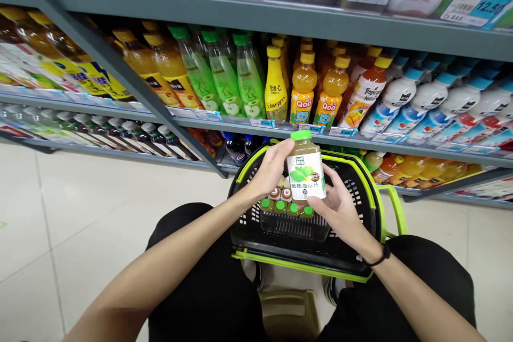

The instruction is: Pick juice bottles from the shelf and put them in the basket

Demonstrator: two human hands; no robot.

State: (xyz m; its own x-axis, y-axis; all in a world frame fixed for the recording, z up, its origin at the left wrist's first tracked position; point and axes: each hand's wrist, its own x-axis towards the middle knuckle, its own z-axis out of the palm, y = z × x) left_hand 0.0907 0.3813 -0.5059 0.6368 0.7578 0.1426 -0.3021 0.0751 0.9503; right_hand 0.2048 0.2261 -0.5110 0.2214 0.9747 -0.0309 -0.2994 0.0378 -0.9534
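A juice bottle (pixel 306 171) with a green cap and a white label showing green fruit is held upright, slightly tilted, over the basket. My left hand (pixel 276 164) grips its upper left side near the cap. Around its lower right side curl the fingers of my right hand (pixel 339 206), the thumb on the bottom of the label. Below is a black shopping basket (pixel 288 248) with lime-green rims. Inside it lie several small bottles with green caps (pixel 280 206), along with a few brown-and-white ones (pixel 286 194), partly hidden by my hands.
Ahead, a grey shelf (pixel 248 21) carries rows of drinks: green bottles (pixel 250 83), a yellow Schweppes bottle (pixel 276 85), orange Qoo bottles (pixel 303 91) and blue-capped white ones (pixel 433 96). The basket's green handle (pixel 396 211) sticks out right. A brown stool (pixel 289 312) is beneath me.
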